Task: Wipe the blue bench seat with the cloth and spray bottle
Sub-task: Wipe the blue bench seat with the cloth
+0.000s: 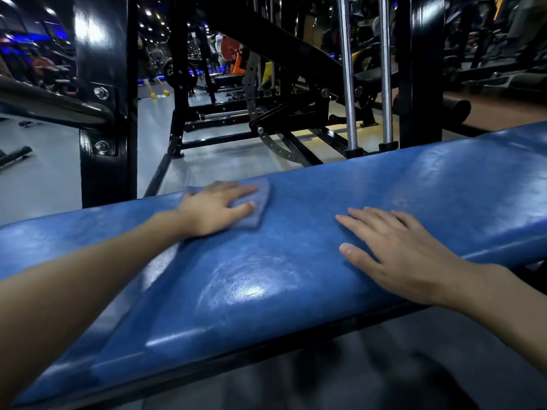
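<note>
Blue bench seat [296, 255], mid-wipe: left hand [213, 211] pressing cloth [262, 199] flat at far edge, right hand [396, 250] spread; next, sweep along.

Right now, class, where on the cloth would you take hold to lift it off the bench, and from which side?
Pinch the cloth by its free right edge, coming from the right. It lies flat on the bench, and the left hand covers most of it.

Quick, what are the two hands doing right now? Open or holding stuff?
Left hand: open, fingers flat, pressing the cloth onto the blue bench seat.
Right hand: open, resting flat on the seat, holding nothing.
</note>
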Available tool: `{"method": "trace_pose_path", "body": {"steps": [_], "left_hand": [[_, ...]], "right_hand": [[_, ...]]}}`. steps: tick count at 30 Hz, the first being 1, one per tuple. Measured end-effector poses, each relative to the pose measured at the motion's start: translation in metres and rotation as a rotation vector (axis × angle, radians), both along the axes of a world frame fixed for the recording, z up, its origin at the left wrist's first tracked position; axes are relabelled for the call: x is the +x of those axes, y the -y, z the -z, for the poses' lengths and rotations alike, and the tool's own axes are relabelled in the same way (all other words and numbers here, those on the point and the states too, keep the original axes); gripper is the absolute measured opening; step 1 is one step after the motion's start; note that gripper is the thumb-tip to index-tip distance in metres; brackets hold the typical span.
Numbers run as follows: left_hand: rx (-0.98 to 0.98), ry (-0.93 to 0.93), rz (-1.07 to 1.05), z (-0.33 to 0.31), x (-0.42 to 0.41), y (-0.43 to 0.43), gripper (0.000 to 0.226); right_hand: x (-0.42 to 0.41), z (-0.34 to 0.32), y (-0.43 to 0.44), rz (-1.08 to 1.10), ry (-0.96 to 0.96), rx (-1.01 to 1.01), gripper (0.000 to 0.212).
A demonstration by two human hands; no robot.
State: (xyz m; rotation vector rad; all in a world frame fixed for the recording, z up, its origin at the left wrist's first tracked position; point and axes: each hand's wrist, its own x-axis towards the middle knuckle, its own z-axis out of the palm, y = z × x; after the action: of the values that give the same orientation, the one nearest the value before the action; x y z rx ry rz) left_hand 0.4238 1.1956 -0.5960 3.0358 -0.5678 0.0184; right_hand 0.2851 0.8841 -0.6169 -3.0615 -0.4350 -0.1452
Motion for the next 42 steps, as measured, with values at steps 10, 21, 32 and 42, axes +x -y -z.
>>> {"method": "trace_pose_path", "body": {"steps": [10, 21, 32, 42], "left_hand": [[0.044, -0.019, -0.109, 0.001, -0.011, -0.008, 0.08], [0.039, 0.123, 0.512, 0.008, -0.122, 0.051, 0.065], [-0.034, -0.02, -0.247, -0.002, 0.014, -0.067, 0.078], [0.104, 0.026, 0.161, -0.001, -0.075, 0.006, 0.084]], "right_hand": [[0.002, 0.003, -0.002, 0.03, 0.031, 0.001, 0.085], [0.004, -0.006, -0.008, 0.117, -0.071, 0.219, 0.078], [-0.009, 0.004, -0.03, -0.049, 0.011, 0.02, 0.101], [-0.007, 0.002, -0.03, 0.0, -0.013, 0.027, 0.092]]}}
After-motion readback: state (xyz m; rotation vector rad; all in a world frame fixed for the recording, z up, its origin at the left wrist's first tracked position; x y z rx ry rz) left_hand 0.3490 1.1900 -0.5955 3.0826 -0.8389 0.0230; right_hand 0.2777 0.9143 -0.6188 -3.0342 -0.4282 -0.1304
